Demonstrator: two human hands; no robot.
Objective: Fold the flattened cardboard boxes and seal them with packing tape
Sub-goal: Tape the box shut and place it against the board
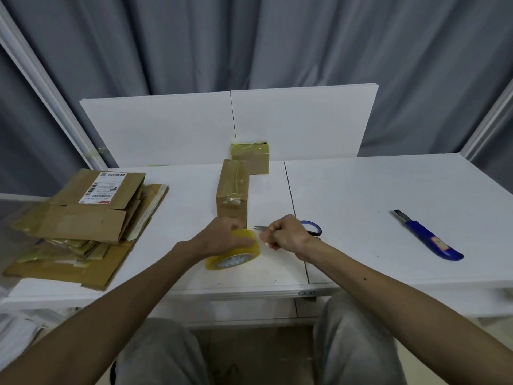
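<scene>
The left hand [225, 238] clamps its fingers on the tape roll [236, 258] on the desk [361, 195]; the right hand [288, 233] grips scissors [313, 228]. The folded box [232, 195] stands at twelve o'clock. This looks like the sealing step; next probably calls for snipping the tape.

Sealed box [232, 190] (brown) behind tape roll [236, 255]

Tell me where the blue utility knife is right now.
In the head view, the blue plastic utility knife lies on the right part of the white table, well to the right of the right hand and the blue-handled scissors it holds.
</scene>
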